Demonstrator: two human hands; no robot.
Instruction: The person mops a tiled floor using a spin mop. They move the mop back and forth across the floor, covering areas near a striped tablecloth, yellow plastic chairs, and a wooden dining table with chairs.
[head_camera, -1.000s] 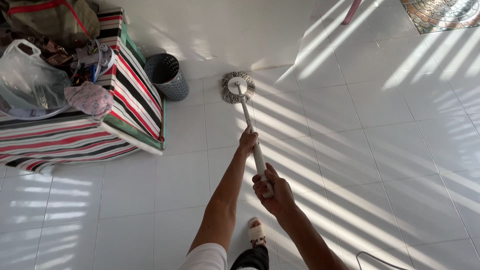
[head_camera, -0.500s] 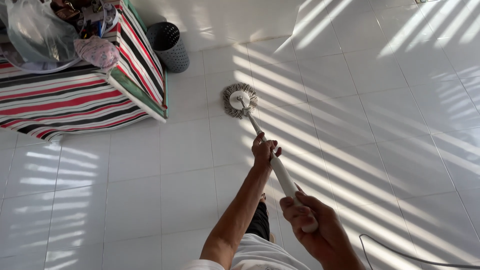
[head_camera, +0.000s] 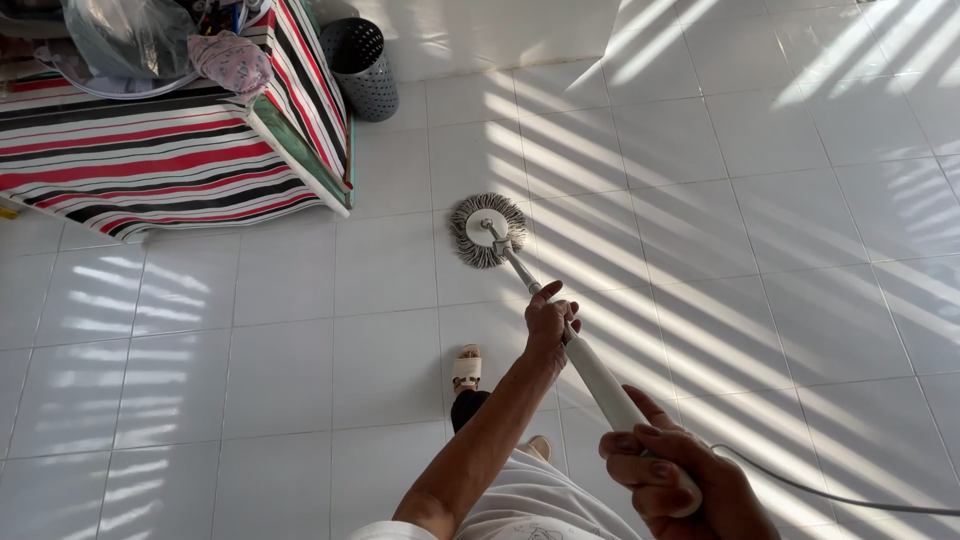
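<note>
both hands (head_camera: 551, 322) gripping mop (head_camera: 487, 229), open tiles around, striped mattress (head_camera: 170, 160) edge left

Mop head (head_camera: 487, 230) on floor (head_camera: 760, 250), bed (head_camera: 170, 160) far left, bin (head_camera: 362, 68) just beyond it

Both hands (head_camera: 548, 320) (head_camera: 668, 478) grip mop (head_camera: 488, 230) (head flat on tiles).

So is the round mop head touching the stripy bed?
Apart. The head view shows bare white floor tiles between the mop head and the striped bed.
</note>
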